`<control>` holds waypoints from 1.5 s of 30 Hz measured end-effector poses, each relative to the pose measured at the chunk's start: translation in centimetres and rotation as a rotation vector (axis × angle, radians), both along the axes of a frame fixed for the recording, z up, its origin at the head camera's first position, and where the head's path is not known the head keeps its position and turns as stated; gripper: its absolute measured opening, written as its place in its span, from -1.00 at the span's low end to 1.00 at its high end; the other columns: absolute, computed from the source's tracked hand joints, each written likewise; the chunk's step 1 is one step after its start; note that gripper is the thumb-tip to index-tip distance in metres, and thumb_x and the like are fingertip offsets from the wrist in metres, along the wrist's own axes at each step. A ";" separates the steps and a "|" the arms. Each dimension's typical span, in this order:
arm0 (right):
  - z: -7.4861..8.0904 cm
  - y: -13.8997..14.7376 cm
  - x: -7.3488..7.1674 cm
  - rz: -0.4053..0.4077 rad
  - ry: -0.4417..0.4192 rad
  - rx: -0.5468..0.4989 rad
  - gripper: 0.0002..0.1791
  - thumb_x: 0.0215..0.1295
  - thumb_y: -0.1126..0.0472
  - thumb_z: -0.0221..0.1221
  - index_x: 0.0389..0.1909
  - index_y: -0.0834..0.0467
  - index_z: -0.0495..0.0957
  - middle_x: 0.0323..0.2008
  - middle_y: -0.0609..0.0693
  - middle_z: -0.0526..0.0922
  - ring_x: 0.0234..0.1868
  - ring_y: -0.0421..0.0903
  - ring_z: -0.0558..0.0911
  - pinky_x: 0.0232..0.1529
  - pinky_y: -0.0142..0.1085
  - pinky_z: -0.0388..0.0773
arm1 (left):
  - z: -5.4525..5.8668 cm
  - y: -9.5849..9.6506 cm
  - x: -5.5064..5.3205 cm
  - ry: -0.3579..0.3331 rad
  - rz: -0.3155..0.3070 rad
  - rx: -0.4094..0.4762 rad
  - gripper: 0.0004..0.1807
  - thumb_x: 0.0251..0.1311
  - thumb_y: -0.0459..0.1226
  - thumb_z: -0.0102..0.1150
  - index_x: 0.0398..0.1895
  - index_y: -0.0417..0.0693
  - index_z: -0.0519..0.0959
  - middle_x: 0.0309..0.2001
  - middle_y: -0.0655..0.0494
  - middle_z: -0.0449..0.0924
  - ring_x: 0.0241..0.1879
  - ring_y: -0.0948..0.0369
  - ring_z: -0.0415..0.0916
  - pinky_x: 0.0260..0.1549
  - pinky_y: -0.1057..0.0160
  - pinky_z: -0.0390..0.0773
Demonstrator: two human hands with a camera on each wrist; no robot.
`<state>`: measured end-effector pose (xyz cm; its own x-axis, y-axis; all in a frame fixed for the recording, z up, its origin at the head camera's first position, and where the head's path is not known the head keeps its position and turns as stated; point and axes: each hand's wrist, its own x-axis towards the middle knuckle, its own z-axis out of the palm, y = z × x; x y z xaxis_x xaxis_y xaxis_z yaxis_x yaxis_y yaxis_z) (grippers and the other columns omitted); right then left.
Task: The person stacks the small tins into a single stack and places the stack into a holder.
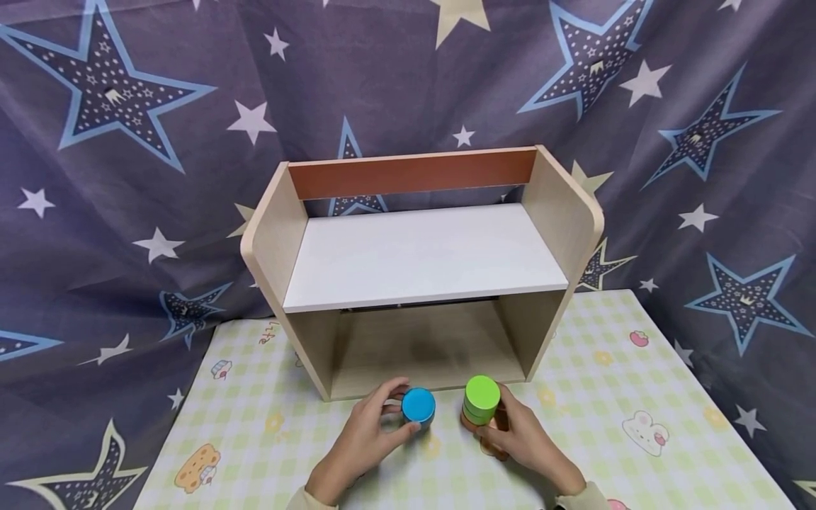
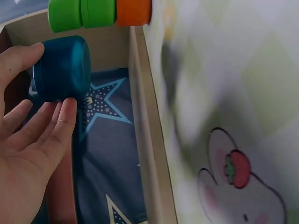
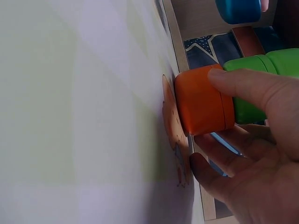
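My left hand holds a small blue lidded canister between thumb and fingertips, in front of the shelf's lower opening. In the left wrist view that blue canister hangs above the tablecloth. To its right stands a stack: a green lidded canister on top of an orange one. In the right wrist view the orange canister's base is at the tablecloth. My right hand grips the orange canister from the right, its thumb on the near side and its fingers around the far side.
Just beyond both hands stands a small wooden shelf unit with a white middle board and a brown back rail. A checked tablecloth with cartoon prints covers the table. Behind hangs a dark star-patterned curtain.
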<state>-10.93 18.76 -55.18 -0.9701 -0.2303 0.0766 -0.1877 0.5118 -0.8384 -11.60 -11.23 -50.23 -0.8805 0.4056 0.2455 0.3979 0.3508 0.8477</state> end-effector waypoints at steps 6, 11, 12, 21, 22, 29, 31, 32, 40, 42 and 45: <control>0.0 0.0 0.0 -0.004 -0.007 -0.002 -0.18 0.16 0.21 0.46 0.41 0.08 0.28 0.11 -0.07 0.59 0.08 -0.11 0.57 0.07 -0.11 0.57 | 0.5 0.3 -0.2 0.014 -0.003 -0.007 -0.27 0.15 -0.14 0.47 0.37 0.07 0.34 0.19 0.07 0.51 0.10 0.17 0.53 0.00 0.09 0.66; 0.1 0.0 0.0 -0.001 -0.003 0.002 -0.18 0.17 0.19 0.46 0.41 0.05 0.28 0.09 -0.10 0.59 0.06 -0.11 0.58 0.06 -0.08 0.58 | 1.0 0.5 -0.3 0.024 -0.011 0.001 -0.28 0.16 -0.11 0.46 0.36 0.11 0.35 0.21 0.11 0.50 0.12 0.15 0.53 0.00 0.12 0.66; 0.1 0.0 0.0 -0.001 -0.005 0.003 -0.19 0.17 0.18 0.46 0.41 0.04 0.28 0.09 -0.10 0.59 0.06 -0.11 0.58 0.06 -0.07 0.58 | 1.1 0.6 -0.4 0.028 -0.012 0.004 -0.28 0.16 -0.11 0.46 0.36 0.11 0.35 0.21 0.12 0.50 0.12 0.14 0.52 0.01 0.13 0.66; 0.2 0.1 0.1 -0.008 -0.016 -0.010 -0.20 0.17 0.19 0.46 0.40 0.07 0.30 0.10 -0.08 0.59 0.13 -0.08 0.57 0.17 0.04 0.51 | 2.4 1.3 -0.7 0.057 -0.017 0.016 -0.27 0.16 -0.10 0.46 0.37 0.18 0.34 0.21 0.22 0.48 0.13 0.21 0.51 0.01 0.11 0.66; 0.2 0.1 0.1 -0.008 -0.015 -0.011 -0.20 0.17 0.19 0.46 0.39 0.07 0.30 0.10 -0.08 0.59 0.13 -0.08 0.57 0.17 0.04 0.51 | 2.5 1.3 -0.8 0.061 -0.017 0.014 -0.27 0.16 -0.10 0.46 0.38 0.18 0.34 0.21 0.23 0.48 0.13 0.21 0.51 0.01 0.12 0.66; -0.1 0.2 0.1 -0.004 0.002 -0.012 -0.21 0.17 0.17 0.46 0.38 0.06 0.31 0.10 -0.10 0.59 0.10 -0.11 0.57 0.14 0.00 0.53 | 3.0 1.8 -1.1 0.093 -0.021 0.007 -0.27 0.15 -0.09 0.46 0.38 0.15 0.35 0.20 0.24 0.49 0.11 0.24 0.52 0.00 0.22 0.65; -0.1 0.2 0.1 -0.004 0.004 -0.011 -0.20 0.17 0.16 0.46 0.40 0.06 0.30 0.10 -0.10 0.58 0.08 -0.12 0.57 0.12 -0.02 0.55 | 3.2 2.0 -1.3 0.101 -0.027 0.008 -0.26 0.15 -0.09 0.47 0.38 0.16 0.35 0.19 0.22 0.50 0.10 0.25 0.53 0.00 0.21 0.66; -0.1 0.2 0.1 -0.006 0.004 -0.008 -0.19 0.16 0.15 0.47 0.40 0.05 0.29 0.10 -0.11 0.58 0.07 -0.13 0.57 0.10 -0.03 0.56 | 3.3 2.2 -1.4 0.106 -0.031 0.010 -0.26 0.15 -0.09 0.47 0.38 0.15 0.35 0.19 0.21 0.50 0.10 0.24 0.53 0.00 0.19 0.66; 0.0 0.1 0.1 0.019 -0.015 -0.045 -0.21 0.21 0.14 0.44 0.40 0.01 0.28 0.08 -0.07 0.59 -0.06 -0.14 0.59 0.01 -0.13 0.60 | 4.1 3.2 -1.9 0.143 -0.077 0.017 -0.25 0.16 -0.16 0.47 0.39 0.11 0.33 0.14 0.17 0.52 0.10 0.24 0.53 0.01 0.27 0.64; 0.0 0.1 0.1 0.031 -0.028 -0.065 -0.21 0.22 0.14 0.43 0.41 0.01 0.26 0.08 -0.04 0.59 -0.11 -0.14 0.60 -0.05 -0.18 0.62 | 4.2 3.4 -2.0 0.151 -0.089 0.021 -0.25 0.16 -0.18 0.47 0.39 0.09 0.33 0.14 0.15 0.52 0.10 0.23 0.53 0.01 0.26 0.64; 0.1 0.1 0.1 0.023 -0.023 -0.049 -0.20 0.21 0.14 0.44 0.41 0.03 0.27 0.08 -0.03 0.59 -0.11 -0.15 0.59 -0.07 -0.21 0.61 | 4.2 3.8 -2.2 0.156 -0.107 0.028 -0.26 0.17 -0.18 0.46 0.39 0.08 0.33 0.15 0.13 0.52 0.11 0.22 0.52 0.01 0.22 0.65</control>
